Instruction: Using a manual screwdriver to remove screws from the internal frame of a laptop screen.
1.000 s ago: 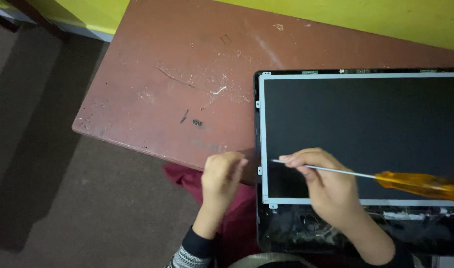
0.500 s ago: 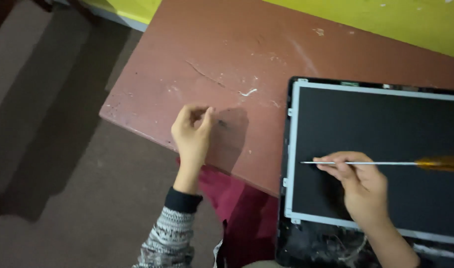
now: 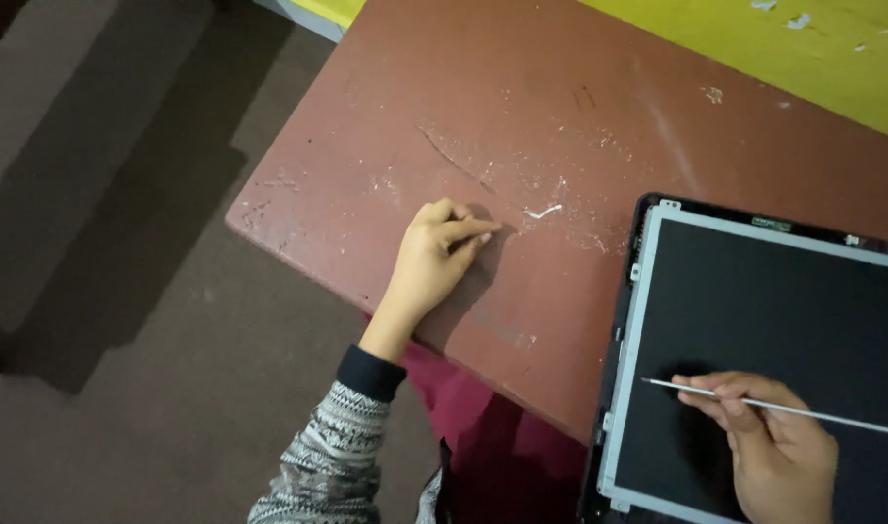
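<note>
A worn reddish-brown tabletop (image 3: pixel 580 126) fills most of the view, its paint scratched and speckled with pale chips, with one small white scrap (image 3: pixel 543 211) lying near the middle. Beyond its far edge runs a yellow wall (image 3: pixel 803 58) with flaked patches; below and to the left lies a dull brown floor (image 3: pixel 104 291) crossed by dark shadows.

The left hand (image 3: pixel 434 257) rests on the tabletop just left of the white scrap, fingers curled in and pinched together at the tips; whether anything tiny sits between them cannot be made out. Its sleeve (image 3: pixel 332 456) is grey and patterned with a dark cuff.

At the right lies a laptop screen panel (image 3: pixel 784 320), dark glass in a silvery frame, cut off by the right and bottom edges. The right hand (image 3: pixel 774 446) rests on the glass, closed around a thin metal screwdriver shaft (image 3: pixel 687 389) whose tip points left; the handle is out of view.
</note>
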